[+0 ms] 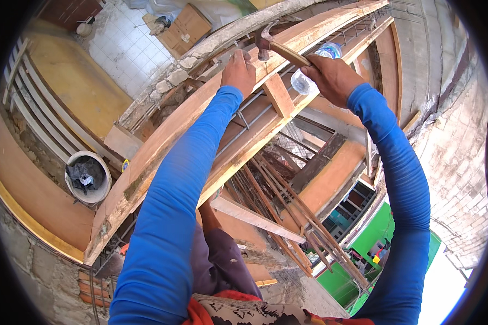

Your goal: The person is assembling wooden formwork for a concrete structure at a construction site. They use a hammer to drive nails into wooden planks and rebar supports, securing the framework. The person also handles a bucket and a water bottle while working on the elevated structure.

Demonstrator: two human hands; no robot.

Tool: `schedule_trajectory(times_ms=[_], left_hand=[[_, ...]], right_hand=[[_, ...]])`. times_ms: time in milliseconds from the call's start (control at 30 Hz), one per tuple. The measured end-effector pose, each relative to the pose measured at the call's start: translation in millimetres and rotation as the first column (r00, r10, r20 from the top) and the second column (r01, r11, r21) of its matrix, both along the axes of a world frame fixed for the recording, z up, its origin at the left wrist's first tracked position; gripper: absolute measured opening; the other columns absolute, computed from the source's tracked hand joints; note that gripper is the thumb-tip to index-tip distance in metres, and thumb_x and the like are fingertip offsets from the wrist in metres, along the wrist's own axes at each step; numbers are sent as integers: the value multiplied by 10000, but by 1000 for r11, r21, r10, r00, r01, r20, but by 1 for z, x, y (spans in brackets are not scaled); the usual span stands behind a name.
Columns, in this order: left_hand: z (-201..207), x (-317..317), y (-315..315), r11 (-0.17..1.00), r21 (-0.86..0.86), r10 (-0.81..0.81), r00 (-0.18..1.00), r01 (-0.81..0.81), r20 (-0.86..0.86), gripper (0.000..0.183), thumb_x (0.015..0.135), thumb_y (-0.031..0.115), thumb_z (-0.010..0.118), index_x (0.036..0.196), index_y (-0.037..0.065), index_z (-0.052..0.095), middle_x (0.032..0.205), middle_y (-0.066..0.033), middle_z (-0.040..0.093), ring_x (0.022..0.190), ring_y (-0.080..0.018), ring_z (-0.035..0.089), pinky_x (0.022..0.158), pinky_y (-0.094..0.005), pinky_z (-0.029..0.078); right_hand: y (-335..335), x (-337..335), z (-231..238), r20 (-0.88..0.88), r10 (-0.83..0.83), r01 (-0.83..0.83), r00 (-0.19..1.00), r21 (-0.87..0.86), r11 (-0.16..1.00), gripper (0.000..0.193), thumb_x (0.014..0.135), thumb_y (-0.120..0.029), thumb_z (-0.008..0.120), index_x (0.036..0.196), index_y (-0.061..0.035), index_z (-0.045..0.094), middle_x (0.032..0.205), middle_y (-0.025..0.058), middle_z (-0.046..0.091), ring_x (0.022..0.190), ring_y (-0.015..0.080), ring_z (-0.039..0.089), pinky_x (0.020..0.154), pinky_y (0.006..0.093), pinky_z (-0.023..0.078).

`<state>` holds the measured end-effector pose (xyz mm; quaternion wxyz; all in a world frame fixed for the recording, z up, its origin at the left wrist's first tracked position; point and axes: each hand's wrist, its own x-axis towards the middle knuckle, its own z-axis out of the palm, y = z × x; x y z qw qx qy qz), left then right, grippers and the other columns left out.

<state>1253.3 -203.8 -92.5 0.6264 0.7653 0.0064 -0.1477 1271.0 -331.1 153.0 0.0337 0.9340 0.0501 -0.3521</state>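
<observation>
Right fingers (316,69) wrapped round hammer (285,52); left fingers (237,58) curled at timber (320,32), hold unclear.

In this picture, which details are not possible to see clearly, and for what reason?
Head view:
- Whether the left hand pinches anything: the hand itself hides it.
- The middle of the plastic bottle: covered by the right hand.
- What the dark material in the bucket is: too small.
</observation>
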Motion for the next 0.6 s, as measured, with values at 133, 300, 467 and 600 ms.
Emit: schedule_trajectory(times_ms=[133,300,467,600], left_hand=[[-1,-6,0,999,16,40,994,-42,103,183,878,63,529,1048,2,502,1019,-249,630,982,-448,614,856,-502,480],[0,-7,-4,999,14,51,994,-52,93,177,880,56,525,1045,-2,496,1030,-254,618,983,-452,609,859,-505,479],[8,-6,0,998,62,-5,993,-2,115,184,878,43,512,1053,-9,484,1029,-254,612,990,-452,603,858,-508,474],[5,-7,2,998,58,21,996,-26,88,184,877,38,515,1053,-6,485,1027,-252,610,991,-450,601,862,-506,471]], right_hand=[[16,14,7,475,-104,25,874,171,985,357,1029,-345,464,1128,-7,525,852,296,647,810,476,638,717,554,510],[-8,-34,-12,40,-136,137,990,-31,990,389,1030,-338,490,1237,-13,542,870,297,653,836,488,636,749,531,496],[17,-4,19,441,-126,60,888,162,985,373,1031,-336,511,1194,-6,568,833,244,666,778,430,666,660,471,511],[24,-12,4,590,-241,97,771,266,959,367,1038,-345,496,1200,-18,544,819,242,660,792,438,665,663,478,511]])
